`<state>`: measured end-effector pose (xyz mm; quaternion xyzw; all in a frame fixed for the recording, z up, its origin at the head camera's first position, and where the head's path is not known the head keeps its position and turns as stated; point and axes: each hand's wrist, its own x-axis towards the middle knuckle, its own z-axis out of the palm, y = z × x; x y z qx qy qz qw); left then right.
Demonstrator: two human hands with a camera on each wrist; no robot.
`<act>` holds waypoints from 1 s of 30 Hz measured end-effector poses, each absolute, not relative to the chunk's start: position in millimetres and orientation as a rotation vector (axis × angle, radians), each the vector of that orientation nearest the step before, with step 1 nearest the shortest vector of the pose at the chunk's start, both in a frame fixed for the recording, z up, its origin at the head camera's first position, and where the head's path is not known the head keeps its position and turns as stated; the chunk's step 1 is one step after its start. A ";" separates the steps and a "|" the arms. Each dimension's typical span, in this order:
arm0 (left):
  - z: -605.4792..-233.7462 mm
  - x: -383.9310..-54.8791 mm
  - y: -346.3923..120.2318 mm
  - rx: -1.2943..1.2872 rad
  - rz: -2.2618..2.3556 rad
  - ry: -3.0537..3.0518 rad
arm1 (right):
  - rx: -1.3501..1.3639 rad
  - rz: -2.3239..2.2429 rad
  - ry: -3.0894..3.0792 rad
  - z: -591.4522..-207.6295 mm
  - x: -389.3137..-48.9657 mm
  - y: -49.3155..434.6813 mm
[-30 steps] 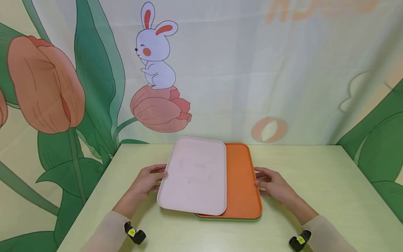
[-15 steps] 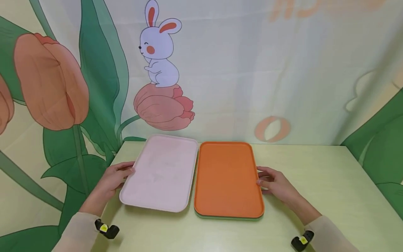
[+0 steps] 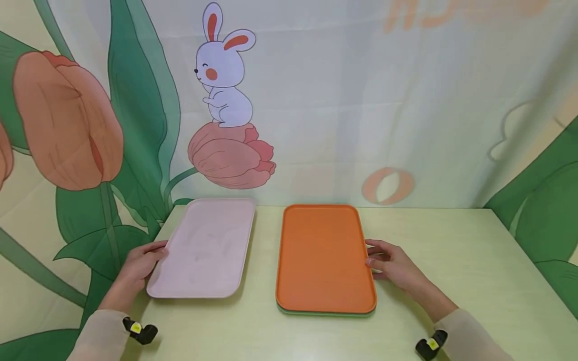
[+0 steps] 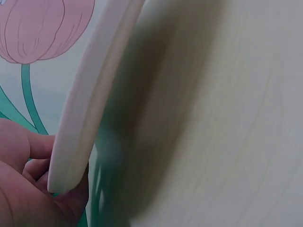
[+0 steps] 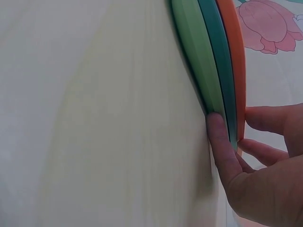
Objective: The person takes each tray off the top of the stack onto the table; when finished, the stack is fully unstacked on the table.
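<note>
Left of orange tray, gripping pink tray with left hand; opposite, pinching stack with right hand, likely for steadiness.

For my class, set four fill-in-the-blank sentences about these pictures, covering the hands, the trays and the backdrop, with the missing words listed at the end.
1. The held tray in the left hand is pale ____.
2. The right hand touches the edge of a stack whose top tray is ____.
3. The bottom tray of that stack is light ____.
4. The printed animal on the backdrop is a white ____.

Missing words: pink; orange; green; rabbit.
</note>
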<state>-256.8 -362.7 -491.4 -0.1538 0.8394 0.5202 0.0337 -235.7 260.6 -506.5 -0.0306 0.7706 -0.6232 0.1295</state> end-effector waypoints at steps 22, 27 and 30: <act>-508.4 -269.8 -377.2 -0.677 1.548 2.762 | -0.089 -1.778 2.267 -506.3 -234.3 259.6; -508.1 -267.4 -377.1 -0.725 1.467 2.872 | -0.081 -1.767 2.277 -505.6 -233.9 258.8; -508.8 -268.2 -375.1 -0.745 1.400 2.928 | -0.081 -1.768 2.279 -505.4 -233.5 259.2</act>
